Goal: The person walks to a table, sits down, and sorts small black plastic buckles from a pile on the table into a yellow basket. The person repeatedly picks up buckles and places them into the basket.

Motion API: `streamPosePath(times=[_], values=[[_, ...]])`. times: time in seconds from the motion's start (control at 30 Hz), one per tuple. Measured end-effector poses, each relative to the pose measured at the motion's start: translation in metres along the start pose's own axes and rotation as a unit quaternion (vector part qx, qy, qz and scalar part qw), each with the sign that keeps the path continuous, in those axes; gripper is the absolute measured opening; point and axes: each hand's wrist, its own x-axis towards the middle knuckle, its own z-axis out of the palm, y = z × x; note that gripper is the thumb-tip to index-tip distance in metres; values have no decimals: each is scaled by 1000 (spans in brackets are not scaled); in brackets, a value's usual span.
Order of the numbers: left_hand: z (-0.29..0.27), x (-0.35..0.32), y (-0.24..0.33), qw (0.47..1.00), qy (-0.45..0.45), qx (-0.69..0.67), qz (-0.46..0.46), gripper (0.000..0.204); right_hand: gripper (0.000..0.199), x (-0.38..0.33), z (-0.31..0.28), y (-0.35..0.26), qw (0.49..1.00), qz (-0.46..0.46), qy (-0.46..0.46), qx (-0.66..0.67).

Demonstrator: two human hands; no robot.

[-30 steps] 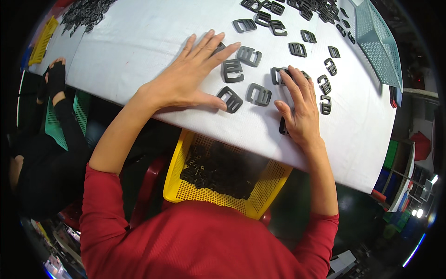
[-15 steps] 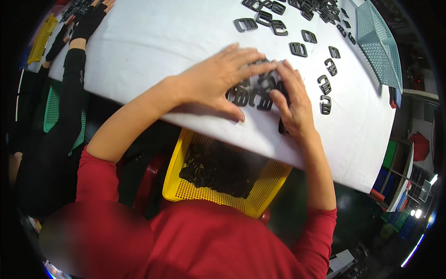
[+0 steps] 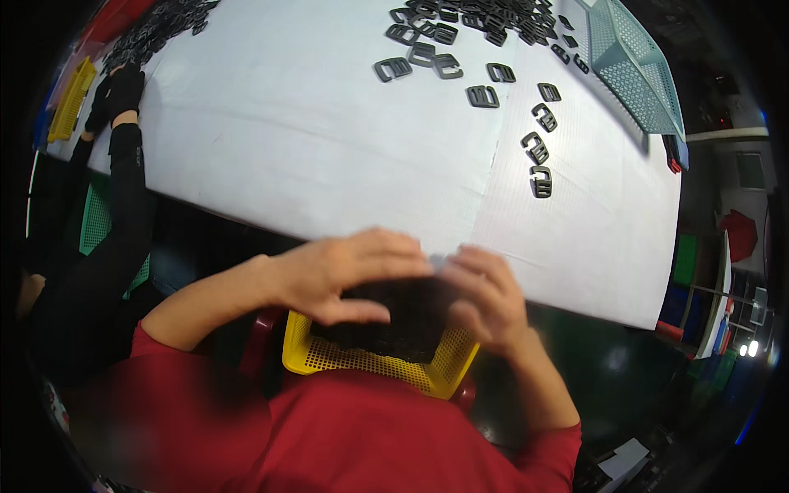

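My left hand (image 3: 349, 275) hovers at the table's near edge, over a yellow basket (image 3: 362, 362). Its thumb stands apart from the fingers, and nothing shows in it. Facing it, my right hand (image 3: 491, 300) is over the basket's right side, fingers bent and slightly blurred, also holding nothing I can see. Dark pieces (image 3: 386, 335) fill the bottom of the basket in shadow, partly hidden by my hands. Beyond my hands, loose black plastic buckles (image 3: 483, 97) lie on the white table, with a short row of them (image 3: 535, 148) to the right.
A dense buckle pile (image 3: 501, 16) lies at the far side, beside a pale blue perforated basket (image 3: 633, 70). At left, a co-worker's black-gloved hands (image 3: 123, 89) reach toward another dark pile (image 3: 156, 33). A yellow tray (image 3: 72, 99) is near them.
Both hands have drawn back from the tabletop to above the yellow basket. The buckles that were between them are gone from the table. The view has shifted a little.
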Motion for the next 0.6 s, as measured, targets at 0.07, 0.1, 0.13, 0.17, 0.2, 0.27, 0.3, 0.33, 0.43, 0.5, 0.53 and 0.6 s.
streamPosePath(times=[0.07,0.1,0.13,0.17,0.2,0.27,0.3,0.33,0.43,0.5,0.53,0.6], values=[[-34,10,-19,986,86,143,-14,67,56,10,-18,29,990,45,60,-119],[-53,16,-26,964,138,222,-48,67,64,19,-28,48,973,84,97,-191],[-67,15,-41,941,179,274,-90,69,70,28,-32,71,965,109,101,-217],[-78,20,-58,915,217,318,-123,71,76,37,-39,90,952,140,108,-249],[-86,29,-73,906,216,331,-151,73,78,47,-44,108,944,154,103,-275],[-98,53,-100,887,215,355,-204,76,80,77,-57,144,936,167,113,-289],[-99,66,-105,894,207,347,-195,77,80,91,-62,161,932,179,126,-288],[-99,81,-108,899,197,342,-188,78,79,107,-66,177,931,187,138,-283],[-96,109,-122,913,172,339,-149,80,75,153,-65,199,947,156,126,-250],[-94,124,-125,931,153,306,-127,80,63,173,-54,189,979,87,99,-155],[-95,128,-125,940,152,289,-100,76,58,179,-46,179,993,84,74,-44],[-92,133,-137,932,188,298,-85,72,45,183,-30,161,995,42,91,21]])
